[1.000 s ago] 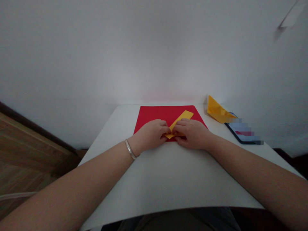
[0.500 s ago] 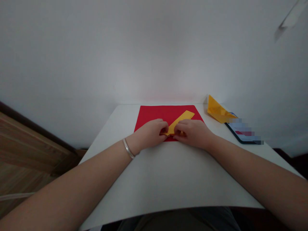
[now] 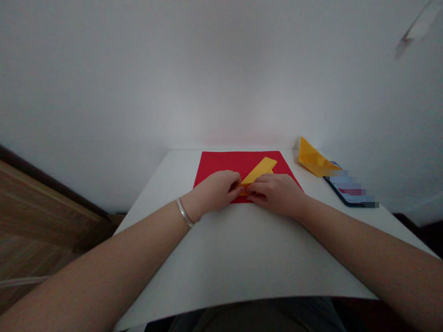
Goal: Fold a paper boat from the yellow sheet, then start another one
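A folded piece of yellow paper lies slantwise over a red sheet, its far end pointing up and to the right. My left hand, with a silver bangle at the wrist, pinches the paper's near left end between thumb and fingers. From the right, my right hand presses its closed fingers on the near part of the same paper. The fingers of both hands hide much of the paper's lower edge.
A second folded yellow paper piece stands at the back right, against a phone with a blurred screen. The white table meets a pale wall behind. Wooden furniture is at the left.
My right hand's fingers have lowered and flattened a little on the paper. The paper's far end has shifted slightly left, and a small flap now shows beside my right hand.
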Motion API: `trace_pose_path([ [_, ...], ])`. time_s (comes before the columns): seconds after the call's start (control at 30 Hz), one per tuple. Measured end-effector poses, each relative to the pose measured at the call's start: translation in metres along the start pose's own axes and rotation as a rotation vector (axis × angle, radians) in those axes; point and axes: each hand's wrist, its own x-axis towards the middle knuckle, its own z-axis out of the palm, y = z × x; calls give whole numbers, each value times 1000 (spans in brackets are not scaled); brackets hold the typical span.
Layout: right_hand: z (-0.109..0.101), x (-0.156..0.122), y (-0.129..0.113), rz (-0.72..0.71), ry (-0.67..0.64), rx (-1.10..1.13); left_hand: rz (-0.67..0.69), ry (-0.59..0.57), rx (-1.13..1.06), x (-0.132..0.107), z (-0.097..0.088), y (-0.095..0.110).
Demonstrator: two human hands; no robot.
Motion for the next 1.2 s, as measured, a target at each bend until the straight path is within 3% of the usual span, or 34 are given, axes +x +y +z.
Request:
trace_pose_path([
  [0.1, 1, 0, -1, 7, -5, 10, -72, 35, 1, -2, -3, 1],
  [0.27, 9, 1, -1, 123, 25, 125, 206, -85, 91, -3, -9, -2],
  [0.37, 15, 4, 2, 225, 17, 237, 260, -146, 151, -3, -14, -3],
  [0.53, 19, 7, 5, 281, 9, 282, 246, -169, 167, -3, -19, 0],
  [0.8, 17, 3, 8, 185, 10, 334, 204, -213, 101, -5, -20, -1],
  [1.03, 20, 11, 5, 292, -44, 263, 180, -222, 128, -4, -21, 2],
  [1.2, 19, 12, 5, 288, -66, 319, 165, -244, 187, -3, -23, 6],
])
